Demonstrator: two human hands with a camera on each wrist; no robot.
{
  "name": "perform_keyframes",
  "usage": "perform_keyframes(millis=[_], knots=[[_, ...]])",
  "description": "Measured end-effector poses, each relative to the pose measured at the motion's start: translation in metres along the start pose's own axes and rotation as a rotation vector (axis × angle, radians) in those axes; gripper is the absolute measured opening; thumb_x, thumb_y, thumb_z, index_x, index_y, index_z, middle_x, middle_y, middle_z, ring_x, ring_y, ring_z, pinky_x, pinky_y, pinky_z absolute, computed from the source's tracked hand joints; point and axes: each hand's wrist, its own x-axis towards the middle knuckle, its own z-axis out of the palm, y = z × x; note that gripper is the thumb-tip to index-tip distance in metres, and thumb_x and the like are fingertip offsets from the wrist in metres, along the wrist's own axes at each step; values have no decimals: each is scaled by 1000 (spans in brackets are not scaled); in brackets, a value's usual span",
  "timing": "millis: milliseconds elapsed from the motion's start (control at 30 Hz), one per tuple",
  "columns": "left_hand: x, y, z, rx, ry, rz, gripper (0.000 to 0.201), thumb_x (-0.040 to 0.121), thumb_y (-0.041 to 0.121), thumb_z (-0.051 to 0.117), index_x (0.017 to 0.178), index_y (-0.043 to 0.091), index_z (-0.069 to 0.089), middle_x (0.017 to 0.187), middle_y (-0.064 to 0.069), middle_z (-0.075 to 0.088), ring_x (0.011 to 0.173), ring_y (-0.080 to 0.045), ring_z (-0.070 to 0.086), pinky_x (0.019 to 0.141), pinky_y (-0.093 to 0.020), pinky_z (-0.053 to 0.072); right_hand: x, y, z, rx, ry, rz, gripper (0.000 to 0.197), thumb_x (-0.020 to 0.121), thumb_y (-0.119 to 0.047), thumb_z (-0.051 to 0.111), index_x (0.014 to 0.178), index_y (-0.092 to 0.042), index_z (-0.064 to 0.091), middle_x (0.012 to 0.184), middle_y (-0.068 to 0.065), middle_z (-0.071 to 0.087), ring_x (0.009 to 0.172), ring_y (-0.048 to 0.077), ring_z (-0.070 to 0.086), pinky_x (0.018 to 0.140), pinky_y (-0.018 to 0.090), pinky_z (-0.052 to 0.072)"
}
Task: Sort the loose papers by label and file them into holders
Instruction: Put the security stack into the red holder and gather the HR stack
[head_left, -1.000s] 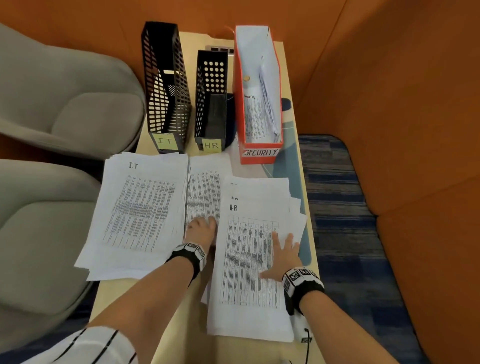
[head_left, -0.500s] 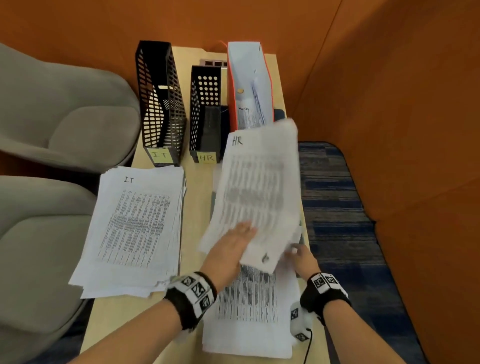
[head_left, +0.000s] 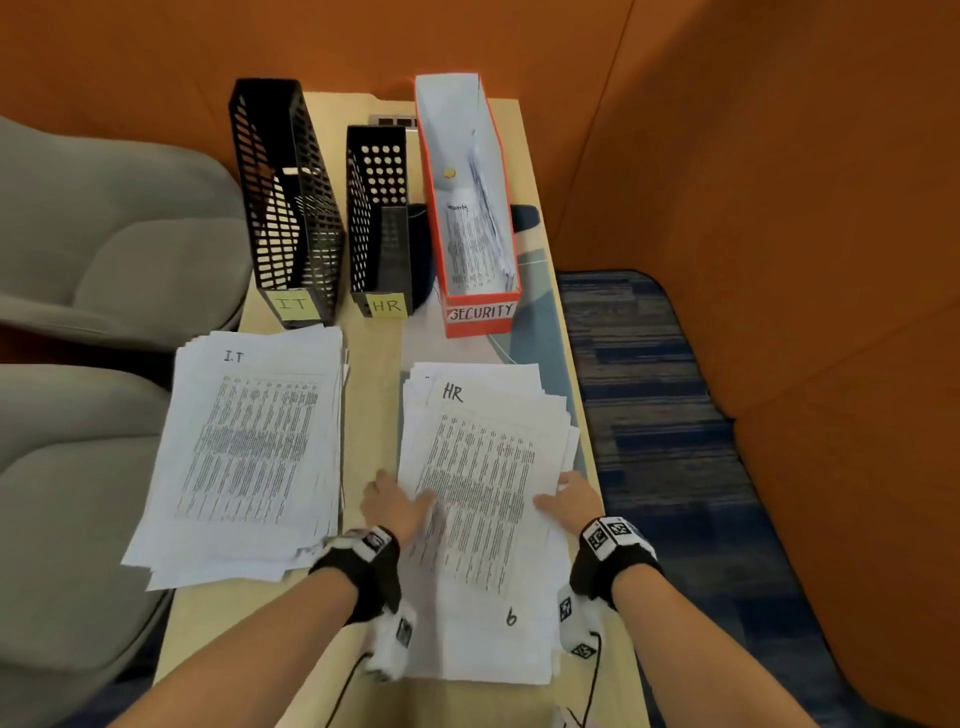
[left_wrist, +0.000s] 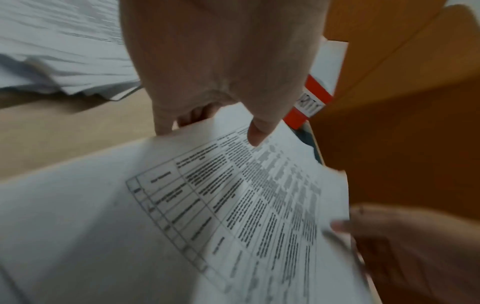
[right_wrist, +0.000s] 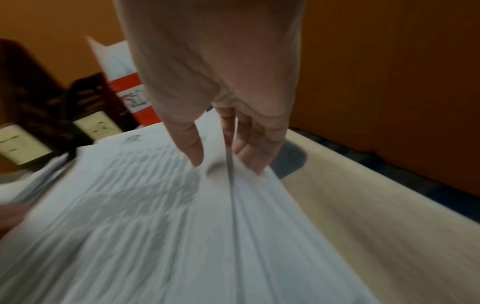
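**Both hands on the HR pile**

From the left of the head view, I see the IT pile (head_left: 249, 447) lying flat on the table (head_left: 371, 415), untouched, its long side running away from me toward the black IT holder (head_left: 283, 208) just beyond it. Next to that holder stands the shorter black HR holder (head_left: 379, 223), then the red SECURITY holder (head_left: 472, 208) with sheets already in it; all three point lengthwise away from me.

My left hand (head_left: 392, 501) reaches forward, palm down, at the left edge of the HR pile (head_left: 483, 499). The left wrist view shows the thumb (left_wrist: 257, 131) lying on top of the printed sheet and the fingers tucked under the edge, so it pinches the upper sheets.

The HR pile sits on the right half of the table, in front of the HR and SECURITY holders, roughly squared but fanned at the far right corner. Its long axis runs away from me, the handwritten "HR" at the far end.

My right hand (head_left: 571, 501) mirrors the left at the pile's right edge: thumb on top, fingers (right_wrist: 249, 152) curled down along the stacked edges, gripping the pile.
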Motion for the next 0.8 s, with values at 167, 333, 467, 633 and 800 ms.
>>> perform_keyframes(millis=[167, 333, 467, 633, 800], knots=[[7, 8, 15, -172, -170, 52, 30, 74, 22, 55, 96, 1, 59, 91, -11, 64, 87, -30, 65, 75, -38, 56, -14, -6, 29, 69, -22, -111, 57, 87, -14, 65, 136, -9, 36, 127, 10, 55, 117, 28, 55, 87, 26, 43], [1, 5, 8, -198, -211, 36, 45, 80, 13, 60, 123, 5, 51, 116, -12, 61, 106, -30, 59, 91, -38, 50, -1, 17, 32, 326, -125, 30, 63, 83, -7, 70, 140, -12, 42, 129, 10, 58, 116, 30, 57, 99, 36, 47], [-1, 4, -7, -202, -206, -23, 31, 89, 4, 50, 121, 0, 49, 114, -12, 58, 106, -30, 56, 85, -29, 43, 2, 25, 31, 12, -49, -53, 48, 83, -13, 66, 129, -10, 52, 126, 10, 54, 115, 29, 54, 99, 32, 46], [-2, -1, -8, -271, -69, 7, 24, 88, 7, 57, 108, 10, 45, 98, -9, 56, 94, -30, 60, 73, -27, 42, 2, 21, 31, -80, 112, -87, 39, 78, -15, 65, 116, -11, 56, 121, 8, 41, 112, 29, 50, 99, 33, 45], [-7, 9, -2, -301, -114, 100, 46, 91, 16, 58, 134, 12, 42, 119, -9, 59, 108, -29, 59, 91, -33, 46, -4, 14, 41, 121, -126, -170, 57, 81, -10, 66, 134, -16, 46, 125, 0, 57, 118, 20, 55, 97, 28, 44]])
